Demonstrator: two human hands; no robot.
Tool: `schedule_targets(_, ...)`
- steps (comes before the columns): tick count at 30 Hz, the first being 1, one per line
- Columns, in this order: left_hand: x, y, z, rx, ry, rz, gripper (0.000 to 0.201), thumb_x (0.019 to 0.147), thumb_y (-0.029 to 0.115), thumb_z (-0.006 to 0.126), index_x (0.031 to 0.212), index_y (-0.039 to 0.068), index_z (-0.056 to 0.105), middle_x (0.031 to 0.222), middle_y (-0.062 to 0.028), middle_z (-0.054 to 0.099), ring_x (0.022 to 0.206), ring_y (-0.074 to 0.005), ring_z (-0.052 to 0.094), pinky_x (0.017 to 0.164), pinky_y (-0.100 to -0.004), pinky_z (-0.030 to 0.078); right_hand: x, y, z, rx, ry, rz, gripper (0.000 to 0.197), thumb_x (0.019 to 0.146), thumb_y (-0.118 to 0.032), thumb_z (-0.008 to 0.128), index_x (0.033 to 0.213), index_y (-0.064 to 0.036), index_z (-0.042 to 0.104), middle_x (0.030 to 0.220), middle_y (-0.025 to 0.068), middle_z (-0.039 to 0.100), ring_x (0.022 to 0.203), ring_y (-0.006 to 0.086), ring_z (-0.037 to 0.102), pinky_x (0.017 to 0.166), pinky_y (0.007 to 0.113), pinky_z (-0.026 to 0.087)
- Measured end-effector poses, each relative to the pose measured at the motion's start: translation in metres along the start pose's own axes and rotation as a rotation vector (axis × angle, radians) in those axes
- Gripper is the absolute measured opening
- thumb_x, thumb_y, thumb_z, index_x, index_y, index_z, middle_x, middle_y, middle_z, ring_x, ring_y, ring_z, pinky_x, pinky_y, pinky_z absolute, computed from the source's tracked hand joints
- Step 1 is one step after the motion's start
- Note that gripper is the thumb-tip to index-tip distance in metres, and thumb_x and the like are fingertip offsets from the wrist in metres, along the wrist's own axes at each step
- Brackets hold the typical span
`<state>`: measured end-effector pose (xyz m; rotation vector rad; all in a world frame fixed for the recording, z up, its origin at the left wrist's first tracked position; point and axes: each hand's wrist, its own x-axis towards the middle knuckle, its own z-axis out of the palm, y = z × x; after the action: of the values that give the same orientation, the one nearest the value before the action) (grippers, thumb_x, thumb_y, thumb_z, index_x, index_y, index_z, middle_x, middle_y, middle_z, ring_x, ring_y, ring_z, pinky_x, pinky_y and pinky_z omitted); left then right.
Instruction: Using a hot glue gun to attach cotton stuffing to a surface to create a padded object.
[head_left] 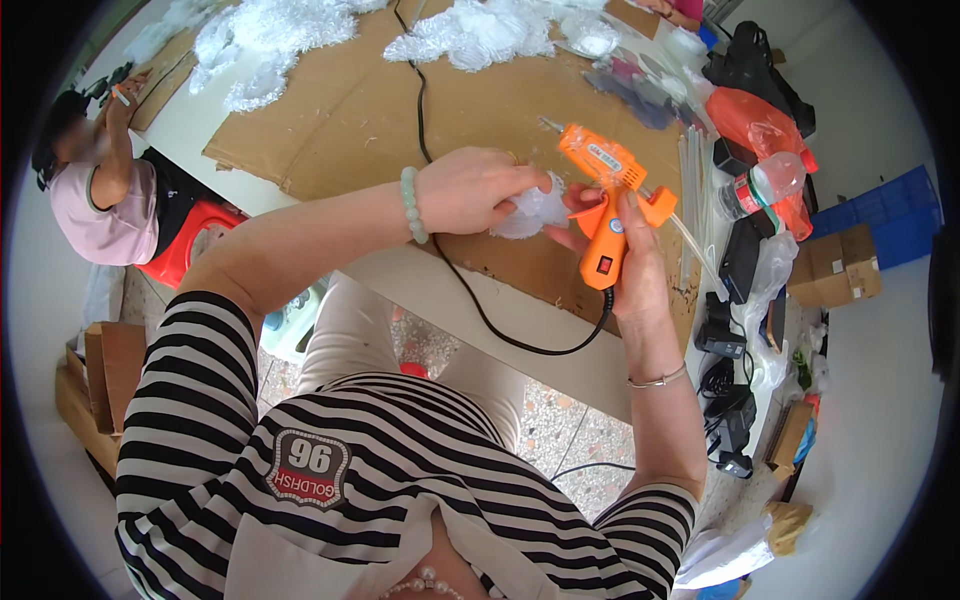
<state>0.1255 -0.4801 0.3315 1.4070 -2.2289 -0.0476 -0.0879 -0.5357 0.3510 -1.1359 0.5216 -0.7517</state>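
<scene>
My right hand (642, 258) is wrapped round an orange hot glue gun (606, 225), its nozzle pointing up and to the left. A clear glue stick (692, 240) sticks out of the gun's back end. My left hand (470, 192) pinches a small, whitish, translucent ruffled piece (538, 210), whose exact kind I cannot tell. Some fingers of my right hand reach close to that piece, beside the gun's trigger. The gun's black cord (530, 347) loops from its handle across the table edge and up the cardboard.
A brown cardboard sheet (330, 130) covers the white table (400, 300). White shiny ruffled heaps (470, 35) lie at the far side. Clear glue sticks (690, 165), a plastic bottle (765, 185) and black adapters (725, 330) line the right edge. Another person (105, 190) sits at far left.
</scene>
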Motion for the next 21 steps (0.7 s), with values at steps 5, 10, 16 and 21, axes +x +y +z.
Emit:
schedule_targets(5,0.001,-0.011,-0.003,-0.299,0.072,-0.100,0.030,0.074,-0.001,0.057,0.103,0.008,0.058,0.069,-0.0080,0.059,0.064,-0.0250,0.058,0.060,-0.0355,0.046,0.028,0.004,0.007,0.015,0.060,-0.010,0.037,0.094,-0.034,0.047,0.113,-0.0025,0.052,0.103,0.0095,0.058,0.104,0.0221,0.056,0.093,0.042,0.047)
schedule_targets(10,-0.005,-0.031,-0.004,-0.444,0.101,-0.280,0.021,0.079,0.000,0.056,0.098,0.004,0.061,0.073,-0.0087,0.062,0.066,-0.0207,0.059,0.063,-0.0302,0.047,0.046,0.008,-0.012,0.130,0.265,-0.053,0.035,0.096,-0.031,0.044,0.117,-0.0036,0.048,0.098,0.0070,0.058,0.100,0.0210,0.057,0.091,0.040,0.047)
schedule_targets(16,-0.003,-0.029,-0.020,-0.086,0.403,-0.066,0.013,0.077,0.004,0.055,0.087,0.005,0.063,0.079,-0.0088,0.063,0.079,-0.0280,0.059,0.072,-0.0363,0.047,0.047,0.005,-0.025,0.093,0.325,-0.164,0.033,0.096,-0.031,0.043,0.115,-0.0048,0.050,0.100,0.0071,0.060,0.101,0.0185,0.057,0.085,0.037,0.049)
schedule_targets(21,0.000,-0.005,-0.018,-0.139,0.275,0.204,0.014,0.074,0.004,0.062,0.088,0.006,0.061,0.086,-0.0065,0.060,0.085,-0.0259,0.057,0.082,-0.0374,0.044,0.033,-0.002,-0.010,0.031,0.188,-0.159,0.036,0.096,-0.035,0.043,0.114,-0.0054,0.052,0.106,0.0086,0.059,0.103,0.0192,0.056,0.085,0.037,0.049)
